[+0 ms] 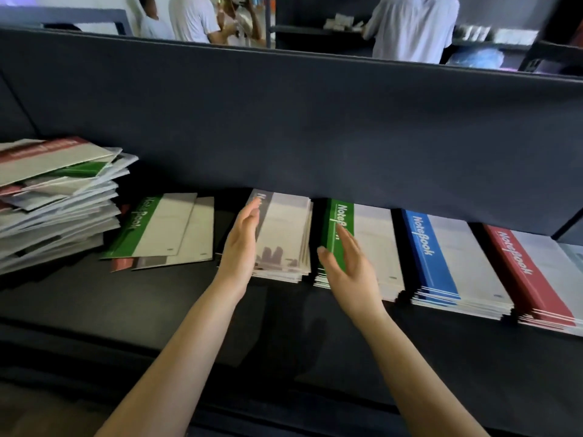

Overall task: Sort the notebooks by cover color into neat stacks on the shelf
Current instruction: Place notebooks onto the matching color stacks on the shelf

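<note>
Both hands held open at the grey and green notebook stacks, centre of the frame.

The fingers (pixel 252 212) of the left hand (pixel 241 247) are held straight along the left edge of the grey stack (pixel 284 234). Those of the right hand (pixel 350 266) are loosely extended over the green stack (pixel 375 247), and nothing is gripped. A blue stack (pixel 448 263) and a red stack (pixel 536 279) are ranged further right on the shelf (pixel 157 310), with an unsorted pile (pixel 56 200) at the left.

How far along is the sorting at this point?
Done: green stack, blue stack, red stack sit sorted. In hand: open left hand and right hand flank the grey stack, seemingly squaring it. Left: the mixed pile and a few loose notebooks beside it.
</note>
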Available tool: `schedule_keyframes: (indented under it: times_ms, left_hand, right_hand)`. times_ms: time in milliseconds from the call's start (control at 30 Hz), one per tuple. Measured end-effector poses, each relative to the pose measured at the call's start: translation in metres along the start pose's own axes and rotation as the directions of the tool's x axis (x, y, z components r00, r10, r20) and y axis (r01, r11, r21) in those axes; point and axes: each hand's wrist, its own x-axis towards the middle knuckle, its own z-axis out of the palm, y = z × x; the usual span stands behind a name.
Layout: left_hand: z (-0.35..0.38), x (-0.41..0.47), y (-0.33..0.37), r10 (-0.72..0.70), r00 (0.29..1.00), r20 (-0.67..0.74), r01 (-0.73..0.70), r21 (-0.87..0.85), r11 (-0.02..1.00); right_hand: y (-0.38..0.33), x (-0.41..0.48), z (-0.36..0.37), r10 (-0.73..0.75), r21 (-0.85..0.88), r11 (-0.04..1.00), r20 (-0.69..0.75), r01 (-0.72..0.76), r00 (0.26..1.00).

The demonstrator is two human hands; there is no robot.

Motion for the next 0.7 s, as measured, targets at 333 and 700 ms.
schedule_keyframes:
  times_ms: [333, 700]
  left_hand:
    - [-0.057, 0.017, -0.023, -0.296, 0.953, -0.066, 0.303, 0.247, 0.92]
    - [-0.056, 0.03, -0.031, -0.429, 0.903, 0.021, 0.403, 0.306, 0.863]
  right_hand:
    - [-0.012, 0.027, 0.074, 0.21, -0.045, 0.978, 0.113, -0.206, 0.971]
    - [-0.021, 0.043, 0.091, 0.393, -0.088, 0.919, 0.104, -0.385, 0.914]
